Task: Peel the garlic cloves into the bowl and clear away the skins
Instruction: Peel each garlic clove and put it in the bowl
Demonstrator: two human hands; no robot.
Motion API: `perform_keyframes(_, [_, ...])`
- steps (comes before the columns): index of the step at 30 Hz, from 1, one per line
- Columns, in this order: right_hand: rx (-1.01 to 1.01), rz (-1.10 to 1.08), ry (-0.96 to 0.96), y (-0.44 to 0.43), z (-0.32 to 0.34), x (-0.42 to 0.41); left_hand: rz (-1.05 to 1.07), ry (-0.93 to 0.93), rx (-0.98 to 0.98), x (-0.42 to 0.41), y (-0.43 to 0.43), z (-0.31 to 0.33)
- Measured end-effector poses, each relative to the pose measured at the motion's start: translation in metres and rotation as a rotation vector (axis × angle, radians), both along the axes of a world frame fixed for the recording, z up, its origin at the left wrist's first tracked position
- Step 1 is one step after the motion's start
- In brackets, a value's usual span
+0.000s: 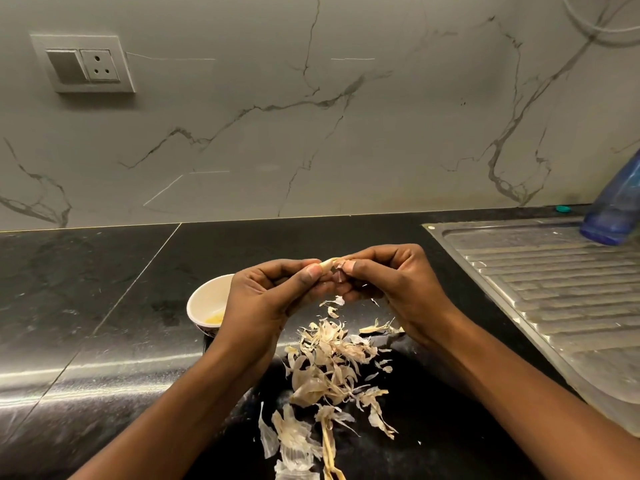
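Note:
Both hands are raised above the black counter (104,289), meeting at a small garlic clove (329,263). My left hand (266,296) pinches the clove between thumb and fingers. My right hand (391,285) pinches the clove's papery skin at its other end. A loose pile of pale garlic skins (329,368) lies on the counter below the hands and stretches toward me. A small white bowl (207,303) stands just left of my left hand, partly hidden by it, with something pale yellow at its bottom.
A steel sink drainboard (554,289) fills the right side, with a blue plastic bottle (613,206) on its far edge and a small teal cap (562,208) behind. A marble wall with a switch and socket plate (85,64) rises behind the counter.

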State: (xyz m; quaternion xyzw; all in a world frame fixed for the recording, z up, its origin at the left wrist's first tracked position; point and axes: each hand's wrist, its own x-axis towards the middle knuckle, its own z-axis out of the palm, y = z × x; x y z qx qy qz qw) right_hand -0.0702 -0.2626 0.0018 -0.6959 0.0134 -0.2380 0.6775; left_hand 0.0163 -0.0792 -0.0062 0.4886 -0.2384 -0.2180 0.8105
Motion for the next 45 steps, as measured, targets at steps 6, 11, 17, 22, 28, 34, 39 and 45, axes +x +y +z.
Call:
perform_keyframes(6, [-0.104, 0.045, 0.043, -0.002, 0.001, 0.0, 0.05, -0.07, 0.074, -0.002, 0.001, -0.003])
perform_keyframes(11, [-0.173, 0.007, 0.061, -0.002, 0.0, 0.0, 0.073, -0.184, 0.128, -0.004, 0.002, -0.005])
perform_keyframes(17, [-0.148, -0.01, 0.078, -0.001, -0.002, 0.001, 0.106, -0.295, 0.183, -0.004, 0.002, -0.006])
perform_keyframes(22, [-0.103, -0.024, 0.05, 0.002, -0.005, 0.001, 0.126, -0.335, 0.198, -0.003, 0.0, -0.01])
perform_keyframes(28, [-0.112, -0.05, 0.018, 0.003, -0.006, 0.002, 0.135, -0.299, 0.183, -0.003, 0.0, -0.011])
perform_keyframes(34, [-0.129, 0.002, 0.042, 0.001, -0.003, 0.0, 0.149, -0.307, 0.185, -0.002, 0.0, -0.011])
perform_keyframes(39, [-0.136, -0.016, 0.051, 0.002, -0.004, 0.001, 0.167, -0.403, 0.205, -0.003, 0.0, -0.012])
perform_keyframes(45, [-0.12, -0.023, 0.043, 0.002, -0.004, 0.001, 0.182, -0.454, 0.199, -0.004, 0.001, -0.011])
